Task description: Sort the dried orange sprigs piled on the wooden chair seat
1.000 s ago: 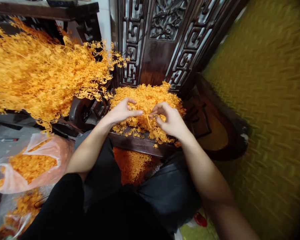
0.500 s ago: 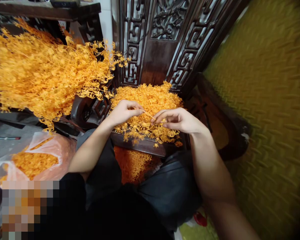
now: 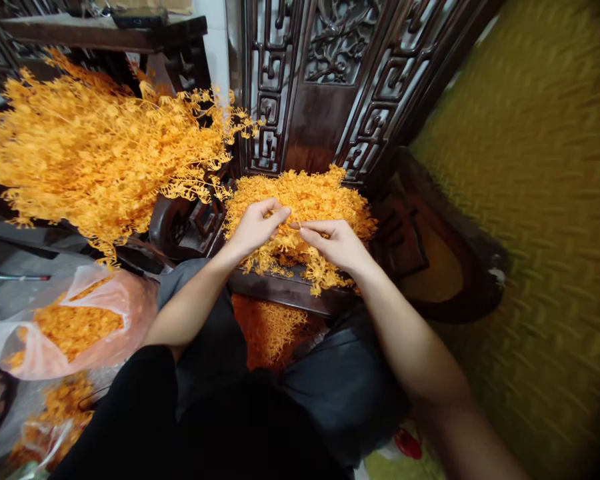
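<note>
A heap of small orange-yellow artificial flowers covers the seat of a dark carved wooden chair in front of me. Above this heap, my left hand is closed, thumb and forefinger pinching a thin orange flower stem. Close on its right, my right hand pinches with thumb and forefinger at the same slender stem, its fingertips almost meeting the left ones. A clump of blossoms shows just below the right fingers; whether it belongs to the held stem I cannot tell.
A large bundle of orange sprigs lies to the left, beside the chair's armrest. Lower left, a translucent plastic bag holds more flowers. The carved chair back rises ahead. An orange-filled container sits between my knees.
My right hand has turned and moved left, closer to my left hand; its fingers are now drawn into a pinch. The stretch of stem showing between the hands is shorter. The view has shifted slightly.
</note>
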### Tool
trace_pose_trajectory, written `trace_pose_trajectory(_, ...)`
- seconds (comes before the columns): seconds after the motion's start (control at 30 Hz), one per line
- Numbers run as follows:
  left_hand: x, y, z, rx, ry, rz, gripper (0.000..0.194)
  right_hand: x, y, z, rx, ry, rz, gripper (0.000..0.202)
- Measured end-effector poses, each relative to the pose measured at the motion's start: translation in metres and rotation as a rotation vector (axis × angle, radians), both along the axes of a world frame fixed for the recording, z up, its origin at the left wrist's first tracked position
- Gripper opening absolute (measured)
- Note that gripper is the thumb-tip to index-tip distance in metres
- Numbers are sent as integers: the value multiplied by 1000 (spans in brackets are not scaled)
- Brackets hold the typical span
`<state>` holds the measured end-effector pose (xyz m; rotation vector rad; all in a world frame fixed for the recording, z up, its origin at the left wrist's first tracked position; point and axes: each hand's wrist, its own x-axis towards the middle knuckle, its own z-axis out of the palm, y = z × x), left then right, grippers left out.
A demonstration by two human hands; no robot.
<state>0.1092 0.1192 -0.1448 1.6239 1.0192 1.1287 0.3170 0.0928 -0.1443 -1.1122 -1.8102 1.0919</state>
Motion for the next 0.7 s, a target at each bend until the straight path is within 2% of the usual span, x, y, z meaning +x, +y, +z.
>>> trace_pose_trajectory(0.13,11,2,-13,45,9,-24,38,-9,8,-14,164,189,-161,40)
trace_pose_trajectory(0.23,14,2,-17,79,73,-53,37,-8,13,-21,75,413,-250,38)
trace_pose_trajectory(0.3,16,3,-19,49,50,-80,38,-7,13,-19,6,423,-261,40)
trace_pose_trajectory(0.37,18,4,-22,26,-37,-59,39,-7,9,-15,-24,329,-210,42)
trace_pose_trajectory(0.47,21,6,-26,11,-104,-3,37,-9,1,-8,-58,91,-32,44)
trace_pose_trajectory(0.57,17,7,-21,69,0,38,34,-7,-4,-3,-98,-85,156,48)
trace_pose_trajectory(0.63,9,7,-12,175,114,73,27,-2,-4,0,-125,-108,271,45)
trace_pose_trajectory(0.7,-2,6,0,269,227,95,20,8,-3,4,-130,-107,324,38)
